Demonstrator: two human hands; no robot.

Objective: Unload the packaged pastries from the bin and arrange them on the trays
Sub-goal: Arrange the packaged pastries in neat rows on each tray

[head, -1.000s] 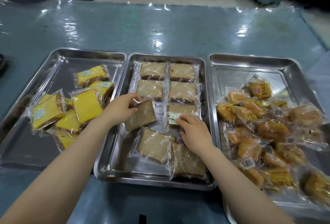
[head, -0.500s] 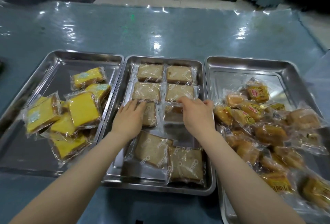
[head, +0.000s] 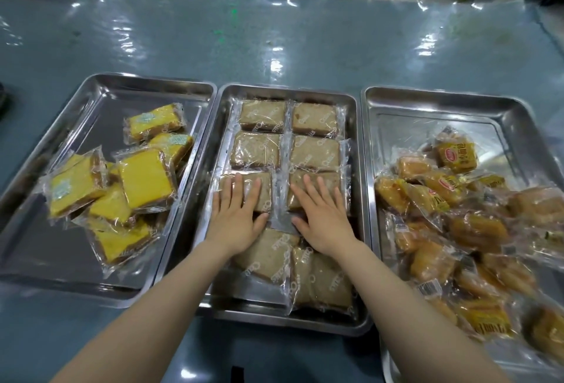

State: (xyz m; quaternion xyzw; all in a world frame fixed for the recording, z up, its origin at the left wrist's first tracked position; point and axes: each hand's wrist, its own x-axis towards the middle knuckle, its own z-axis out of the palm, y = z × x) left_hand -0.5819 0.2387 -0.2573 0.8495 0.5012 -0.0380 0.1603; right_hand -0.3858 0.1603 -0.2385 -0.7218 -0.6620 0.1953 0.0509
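Note:
Three steel trays stand side by side. The middle tray holds brown wrapped pastries in two columns. My left hand lies flat, fingers straight, pressing the third-row left brown pastry. My right hand lies flat on the third-row right brown pastry. Two more brown pastries lie askew at the tray's near end, partly under my wrists. The left tray holds a loose heap of yellow cake packs. The right tray holds a pile of orange-wrapped buns.
The trays sit on a blue-grey table covered in shiny plastic film. Tiled floor and a dark baseboard lie beyond the far edge. A small dark object shows at the left border. No bin is in view.
Both hands set the third-row brown pastries into line and flattened onto them; a second ago my left hand held one pastry lifted and tilted.

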